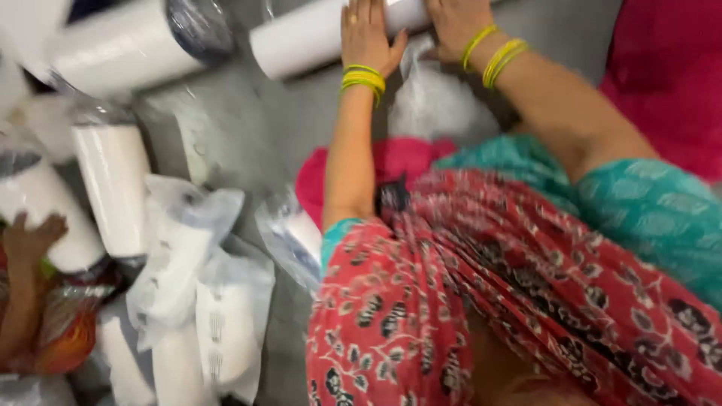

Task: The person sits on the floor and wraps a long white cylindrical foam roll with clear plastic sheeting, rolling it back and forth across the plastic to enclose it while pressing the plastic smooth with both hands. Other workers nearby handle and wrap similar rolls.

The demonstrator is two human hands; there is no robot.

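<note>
Both hands lay on a white roll point(316, 34) at the far edge of the grey floor point(256, 128). Left hand point(367, 34) rested flat on the roll, fingers point(361, 13) extended and open, yellow bangles point(364, 78) at the wrist. Right hand point(456, 24) pressed on the same roll near its end; fingers cut off by the frame edge, so grip could not be told. A crumpled clear plastic bag point(432, 101) lay just below the roll, between the forearms. More white rolls in plastic wrap point(192, 278) lay at the left. Another person's hand point(30, 237) touched one roll point(45, 210) at the left edge.
</note>
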